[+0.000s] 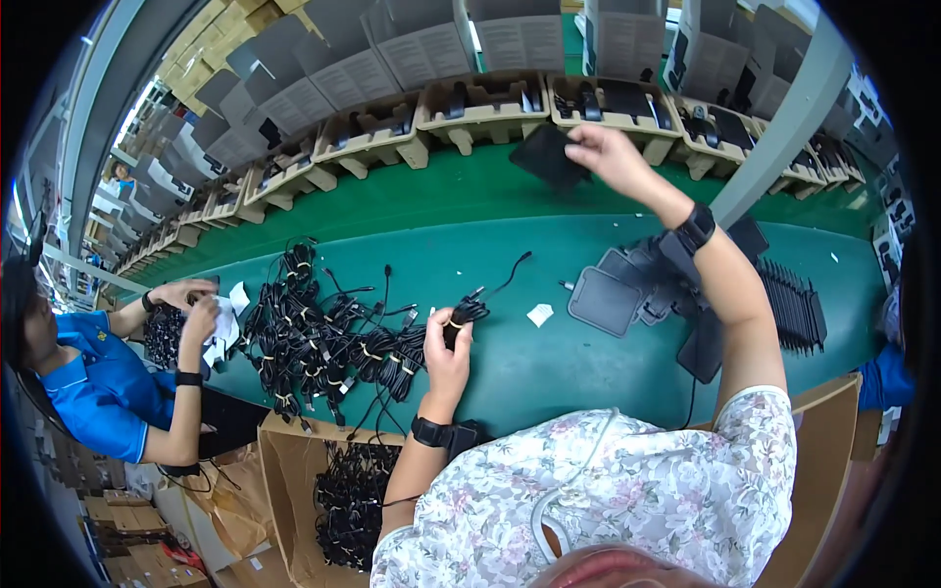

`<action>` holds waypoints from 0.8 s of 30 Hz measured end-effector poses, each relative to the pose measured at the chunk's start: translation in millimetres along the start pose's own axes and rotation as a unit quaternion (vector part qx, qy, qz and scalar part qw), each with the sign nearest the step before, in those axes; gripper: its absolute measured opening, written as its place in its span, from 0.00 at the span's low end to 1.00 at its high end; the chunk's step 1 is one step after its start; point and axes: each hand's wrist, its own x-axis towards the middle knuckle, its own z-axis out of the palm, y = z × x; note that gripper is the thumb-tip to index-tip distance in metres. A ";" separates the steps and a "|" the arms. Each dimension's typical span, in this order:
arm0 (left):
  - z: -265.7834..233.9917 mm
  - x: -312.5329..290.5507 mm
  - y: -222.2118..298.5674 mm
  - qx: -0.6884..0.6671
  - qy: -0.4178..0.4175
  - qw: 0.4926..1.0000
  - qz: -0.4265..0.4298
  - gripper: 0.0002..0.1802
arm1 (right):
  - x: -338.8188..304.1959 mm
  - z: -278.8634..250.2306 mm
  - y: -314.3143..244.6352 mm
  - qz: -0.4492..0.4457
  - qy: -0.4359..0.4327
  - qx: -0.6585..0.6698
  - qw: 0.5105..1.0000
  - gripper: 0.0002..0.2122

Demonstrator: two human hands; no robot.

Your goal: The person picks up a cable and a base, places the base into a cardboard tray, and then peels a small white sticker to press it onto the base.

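My left hand (pixel 448 361) is closed round a coiled black cable (pixel 469 312), one loose end of it sticking out to the upper right. Farther off, my right hand (pixel 616 162) pinches a thin, dark, flat square piece (pixel 549 157) by its right edge. That piece hangs just in front of a brown moulded tray (pixel 578 120) with dark parts in it. Beside my left hand spreads a heap of bundled black cables (pixel 309 338). Below my right forearm lie several flat dark rounded pads (pixel 606 299), with a row of thin black pieces (pixel 790 306) right of them.
Moulded trays (pixel 377 147) with upright grey box lids line the green table's (pixel 529 382) far side. A grey post (pixel 784 127) rises at right. A cardboard box of cables (pixel 353 500) stands at the near edge. At left, a co-worker in blue (pixel 108 392) handles something black and white.
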 end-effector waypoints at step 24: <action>1.2 -18.8 28.7 0.044 0.022 0.999 -0.021 0.16 | 189.0 9.1 53.5 0.045 0.043 -0.494 0.867 0.25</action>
